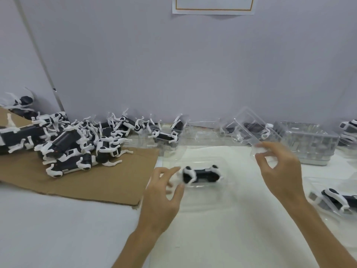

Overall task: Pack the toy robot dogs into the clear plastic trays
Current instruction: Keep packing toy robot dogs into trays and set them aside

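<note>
Dog (201,174) lies flat in a clear tray (224,160) at the middle of the surface (212,238), seated low, probably ready for covering. Left hand (164,192) just beside its head, fingers spread, gripping nothing; contact unclear. Right hand (278,167) raised, thumb and forefinger pinching the edge of a tilted second tray (249,124), likely the cover. Unpacked pile (67,146) waits on cardboard (116,180), far left

View: one head-worn wide-angle camera, looking forward and down.
Facing: wall (173,64) fills the upper frame, table (58,229) the lower.
Nearness: close, left hand (160,196) and right hand (280,171) sit mid-frame.
</note>
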